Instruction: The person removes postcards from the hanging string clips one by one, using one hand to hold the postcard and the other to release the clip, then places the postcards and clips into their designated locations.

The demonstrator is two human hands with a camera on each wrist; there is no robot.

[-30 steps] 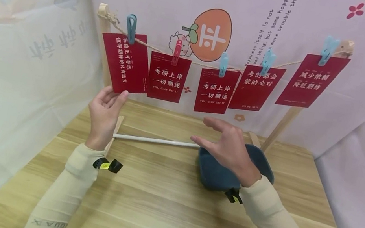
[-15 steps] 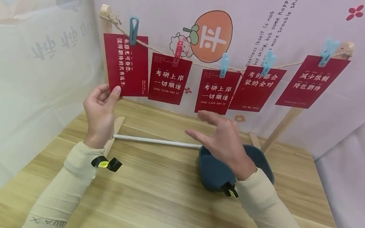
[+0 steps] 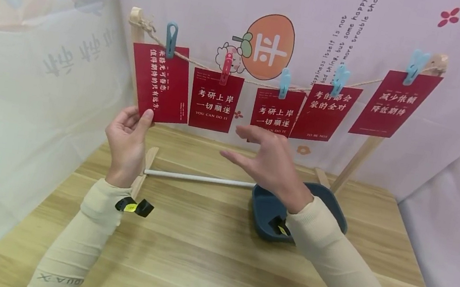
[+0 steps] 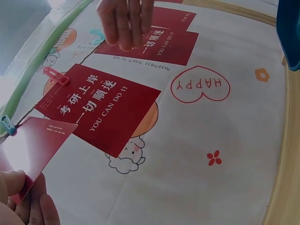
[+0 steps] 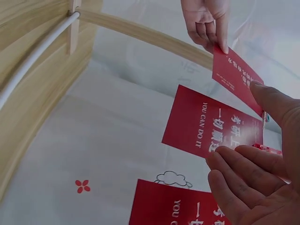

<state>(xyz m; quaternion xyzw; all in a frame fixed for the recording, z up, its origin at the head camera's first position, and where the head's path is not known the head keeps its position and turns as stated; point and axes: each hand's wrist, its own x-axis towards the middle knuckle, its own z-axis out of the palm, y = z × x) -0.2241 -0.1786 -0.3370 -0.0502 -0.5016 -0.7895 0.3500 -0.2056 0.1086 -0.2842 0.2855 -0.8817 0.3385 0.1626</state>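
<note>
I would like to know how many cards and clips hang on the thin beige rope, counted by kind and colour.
Red rectangular printed cards: 5
Light blue plastic clips: 3
Dark teal plastic clip: 1
Pinkish-red plastic clip: 1
Total: 10

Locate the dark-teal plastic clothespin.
In the head view, the dark-teal plastic clothespin is leftmost on the tan twine, clipping the red rectangular card pinched by the left hand.

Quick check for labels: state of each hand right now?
Left hand: closed, pinching the leftmost card near its lower corner.
Right hand: open, holding nothing.
</note>
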